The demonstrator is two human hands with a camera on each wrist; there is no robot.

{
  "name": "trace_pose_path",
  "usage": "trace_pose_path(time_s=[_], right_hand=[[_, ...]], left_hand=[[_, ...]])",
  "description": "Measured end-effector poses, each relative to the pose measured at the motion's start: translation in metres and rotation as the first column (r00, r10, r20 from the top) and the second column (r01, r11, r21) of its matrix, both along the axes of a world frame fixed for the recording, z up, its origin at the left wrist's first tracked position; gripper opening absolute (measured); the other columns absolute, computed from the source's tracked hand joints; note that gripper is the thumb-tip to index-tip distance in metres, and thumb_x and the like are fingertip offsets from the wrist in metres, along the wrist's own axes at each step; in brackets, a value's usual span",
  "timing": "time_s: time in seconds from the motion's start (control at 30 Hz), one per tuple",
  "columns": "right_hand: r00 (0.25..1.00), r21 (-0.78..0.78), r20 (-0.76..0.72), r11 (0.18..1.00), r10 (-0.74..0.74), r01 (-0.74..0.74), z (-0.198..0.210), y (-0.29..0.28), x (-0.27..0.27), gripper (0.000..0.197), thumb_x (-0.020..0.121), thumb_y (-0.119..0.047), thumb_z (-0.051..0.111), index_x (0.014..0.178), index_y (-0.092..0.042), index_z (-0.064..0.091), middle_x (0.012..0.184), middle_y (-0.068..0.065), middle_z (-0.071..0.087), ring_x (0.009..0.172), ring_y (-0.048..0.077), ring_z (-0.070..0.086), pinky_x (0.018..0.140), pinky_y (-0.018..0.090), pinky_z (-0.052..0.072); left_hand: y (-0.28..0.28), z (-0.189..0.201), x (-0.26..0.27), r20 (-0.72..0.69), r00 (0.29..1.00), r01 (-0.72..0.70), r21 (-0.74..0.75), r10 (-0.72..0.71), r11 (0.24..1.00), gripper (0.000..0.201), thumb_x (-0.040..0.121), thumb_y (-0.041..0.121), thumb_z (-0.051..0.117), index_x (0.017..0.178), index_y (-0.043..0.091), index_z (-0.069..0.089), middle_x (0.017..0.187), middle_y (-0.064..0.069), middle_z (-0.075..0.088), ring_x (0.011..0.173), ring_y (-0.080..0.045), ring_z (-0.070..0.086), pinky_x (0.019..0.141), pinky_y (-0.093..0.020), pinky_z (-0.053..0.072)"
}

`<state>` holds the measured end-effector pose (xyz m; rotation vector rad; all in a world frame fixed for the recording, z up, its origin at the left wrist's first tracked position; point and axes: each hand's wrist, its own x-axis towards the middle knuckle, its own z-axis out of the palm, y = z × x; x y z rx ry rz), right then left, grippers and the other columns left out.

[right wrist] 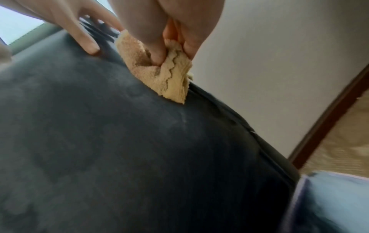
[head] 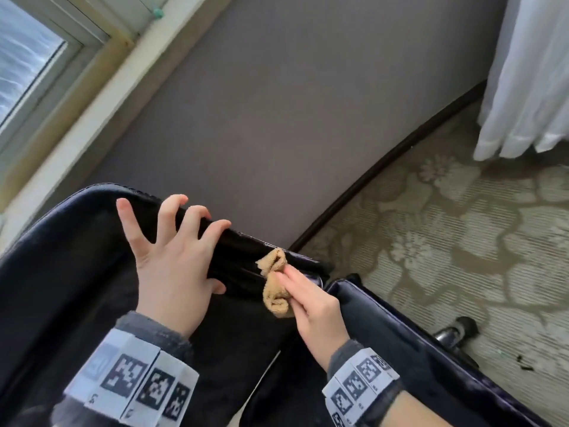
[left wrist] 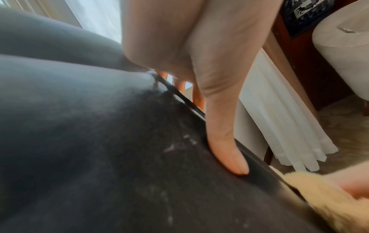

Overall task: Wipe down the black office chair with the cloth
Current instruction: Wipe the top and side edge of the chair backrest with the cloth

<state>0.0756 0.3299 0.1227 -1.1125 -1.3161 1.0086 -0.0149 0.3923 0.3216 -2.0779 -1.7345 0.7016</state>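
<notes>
The black office chair (head: pixel 61 272) fills the lower left of the head view, its backrest towards me. My left hand (head: pixel 184 257) grips the backrest's top edge: its fingers curl over the rim and the thumb (left wrist: pixel 225 154) presses on the front face. My right hand (head: pixel 295 282) pinches a crumpled tan cloth (head: pixel 274 288) and holds it against the backrest's upper right edge, just right of the left hand. In the right wrist view the cloth (right wrist: pixel 163 78) is bunched between my fingertips and touches the dusty black surface (right wrist: pixel 119 141). A padded armrest (head: pixel 400 340) lies below the right hand.
A window (head: pixel 30 57) is at the upper left, and a grey wall (head: pixel 277 103) with a dark skirting (head: pixel 385 167) stands behind the chair. Patterned carpet (head: pixel 462 241) and a white curtain (head: pixel 529 72) are at the right. A chair caster (head: pixel 455 331) shows beyond the armrest.
</notes>
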Motion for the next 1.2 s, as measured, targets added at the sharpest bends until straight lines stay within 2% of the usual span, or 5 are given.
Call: trace_pose_path(time_s=[0.3,0.5,0.83,0.97,1.2], right_hand=[[0.897,-0.328,-0.113,0.868,-0.428,0.373,-0.007,0.003,0.047,0.052,0.078,0.020,0.056,0.111,-0.019,0.065,0.113,-0.002,0.065,0.096,-0.033,0.046,0.086,-0.008,0.031],[0.994,0.016,-0.031,0.994,-0.109,0.109,-0.005,-0.006,-0.012,0.033,0.087,0.001,0.046,0.115,-0.001,0.063,0.128,0.008,0.058,0.126,0.009,0.049,0.108,0.024,0.037],[0.960,-0.482,-0.046,0.847,-0.277,0.222,-0.039,0.015,0.028,0.037,0.085,0.011,0.050,0.109,-0.009,0.069,0.098,-0.004,0.066,0.089,0.003,0.061,0.077,-0.008,0.035],[0.829,-0.572,0.063,0.661,-0.556,0.486,-0.046,0.033,0.056,0.037,0.083,0.007,0.051,0.107,-0.013,0.070,0.086,-0.001,0.066,0.086,0.015,0.059,0.085,0.016,0.043],[0.990,-0.677,0.070,0.724,-0.120,0.136,-0.111,0.032,0.038,0.034,0.079,0.010,0.056,0.104,-0.008,0.070,0.092,0.006,0.071,0.093,0.023,0.065,0.070,0.004,0.041]], left_hand=[[0.001,-0.006,0.005,0.025,0.999,-0.028,0.036,0.027,0.999,0.086,0.021,0.016,0.092,0.104,0.018,0.068,0.104,-0.007,0.060,0.120,-0.034,0.034,0.106,-0.049,-0.027],[0.001,-0.007,0.003,0.020,0.999,-0.036,0.037,0.036,0.999,0.084,0.024,0.016,0.093,0.104,0.019,0.069,0.104,-0.008,0.060,0.121,-0.035,0.033,0.106,-0.048,-0.027],[0.004,-0.011,0.003,0.033,0.999,-0.030,0.038,0.028,0.999,0.077,0.026,0.015,0.092,0.099,0.027,0.073,0.104,-0.008,0.060,0.121,-0.034,0.032,0.105,-0.046,-0.029],[0.002,-0.010,0.002,0.048,0.998,-0.030,0.039,0.028,0.999,0.077,0.025,0.015,0.092,0.099,0.027,0.073,0.104,-0.008,0.060,0.121,-0.033,0.032,0.106,-0.046,-0.028],[0.003,-0.012,-0.002,0.060,0.998,-0.006,0.063,0.002,0.998,0.076,0.026,0.014,0.092,0.098,0.027,0.073,0.104,-0.009,0.061,0.121,-0.033,0.033,0.107,-0.047,-0.026]])
